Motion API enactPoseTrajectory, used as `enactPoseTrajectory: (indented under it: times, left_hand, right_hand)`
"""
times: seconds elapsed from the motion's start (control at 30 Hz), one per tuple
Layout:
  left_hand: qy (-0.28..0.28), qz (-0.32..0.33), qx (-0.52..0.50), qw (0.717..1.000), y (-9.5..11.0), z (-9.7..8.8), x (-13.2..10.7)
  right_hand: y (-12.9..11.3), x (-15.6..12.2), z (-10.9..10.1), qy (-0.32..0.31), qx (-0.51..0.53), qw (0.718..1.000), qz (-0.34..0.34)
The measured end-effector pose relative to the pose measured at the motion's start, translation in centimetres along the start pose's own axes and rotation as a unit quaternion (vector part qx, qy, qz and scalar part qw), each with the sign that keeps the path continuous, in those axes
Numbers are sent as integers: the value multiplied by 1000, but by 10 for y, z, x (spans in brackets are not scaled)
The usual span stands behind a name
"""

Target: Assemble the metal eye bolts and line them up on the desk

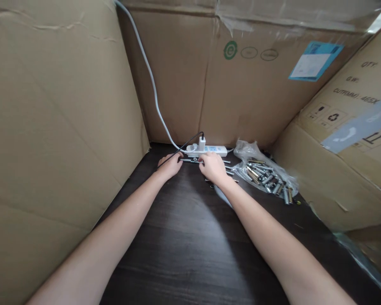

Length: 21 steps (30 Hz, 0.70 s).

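Both my arms reach forward over a dark wooden table. My left hand and my right hand meet at a long thin metal bolt lying across the table, each with fingers curled on one end of it. Several more metal bolts lie under and beside my right hand. Just behind the hands sits a white power strip.
A clear plastic bag full of metal sleeve anchors lies to the right. A white cable and a black cable run to the power strip. Large cardboard boxes wall in the table on the left, back and right.
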State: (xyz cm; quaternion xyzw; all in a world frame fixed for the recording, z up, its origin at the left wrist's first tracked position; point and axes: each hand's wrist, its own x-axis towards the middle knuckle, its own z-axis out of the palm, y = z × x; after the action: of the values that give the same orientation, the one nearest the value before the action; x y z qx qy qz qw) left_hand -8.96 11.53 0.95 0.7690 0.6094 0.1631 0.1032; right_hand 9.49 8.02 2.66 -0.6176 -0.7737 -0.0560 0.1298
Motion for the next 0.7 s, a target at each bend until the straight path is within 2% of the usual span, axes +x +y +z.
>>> enactPoseTrajectory:
  times: [0.13, 0.23, 0.4, 0.5, 0.7]
  left_hand:
    - [10, 30, 22, 999, 14, -1, -16]
    - [-31, 114, 52, 992, 30, 4, -26]
    - [-70, 156, 63, 983, 53, 12, -21]
    - [-93, 159, 63, 981, 58, 13, -8]
    - [-110, 154, 46, 981, 53, 10, 8]
  right_hand:
    - [3, -38, -19, 52, 32, 998, -35]
    - [15, -79, -30, 73, 61, 994, -53]
    - [45, -140, -38, 65, 110, 992, -10]
    - [61, -154, -39, 34, 133, 991, 3]
    - [76, -149, -41, 20, 149, 988, 18]
